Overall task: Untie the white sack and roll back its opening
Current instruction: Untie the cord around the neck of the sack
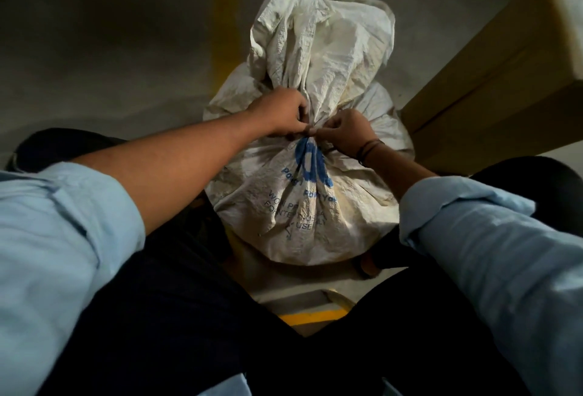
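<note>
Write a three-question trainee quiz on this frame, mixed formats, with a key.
1. True or false: the white sack is gathered tight at its neck, with the loose top standing above it.
2. Where are the left hand and right hand working? A) at the neck of the sack B) at its base C) at the tip of its top
3. Fill in: the print on the sack is ___ in colour.

Key: 1 true; 2 A; 3 blue.
</note>
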Tool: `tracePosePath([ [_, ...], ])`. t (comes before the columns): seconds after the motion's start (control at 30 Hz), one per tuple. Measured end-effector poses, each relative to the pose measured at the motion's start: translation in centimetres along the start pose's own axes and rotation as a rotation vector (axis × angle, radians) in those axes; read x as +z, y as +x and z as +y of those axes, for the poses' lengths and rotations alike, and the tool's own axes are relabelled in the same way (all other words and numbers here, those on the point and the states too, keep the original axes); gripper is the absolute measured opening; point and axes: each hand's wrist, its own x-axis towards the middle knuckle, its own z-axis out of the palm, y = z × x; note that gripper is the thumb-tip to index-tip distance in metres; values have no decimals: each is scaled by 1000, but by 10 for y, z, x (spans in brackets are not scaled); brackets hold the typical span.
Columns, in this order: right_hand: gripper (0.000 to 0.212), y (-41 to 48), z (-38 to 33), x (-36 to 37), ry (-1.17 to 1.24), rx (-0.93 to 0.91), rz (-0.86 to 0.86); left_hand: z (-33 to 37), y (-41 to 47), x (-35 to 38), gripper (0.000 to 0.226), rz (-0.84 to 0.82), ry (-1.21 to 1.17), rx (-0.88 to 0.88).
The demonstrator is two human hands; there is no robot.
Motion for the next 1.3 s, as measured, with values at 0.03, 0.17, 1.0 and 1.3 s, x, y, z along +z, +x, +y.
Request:
tracePosePath([
  [0.03, 32, -5, -1, 1, 18, 18, 10, 4, -3, -3, 7, 5, 39, 39],
  [0.17, 29, -9, -4, -7, 43, 90, 74, 18, -7, -18, 7, 50, 130, 185],
  [1.0, 29, -25, -29, -66, 135, -348, 37, 65, 2, -48, 12, 453, -420, 135],
  [1.3, 18, -14, -44, -113, 399, -243, 254, 100, 36, -74, 16, 624, -650, 0],
])
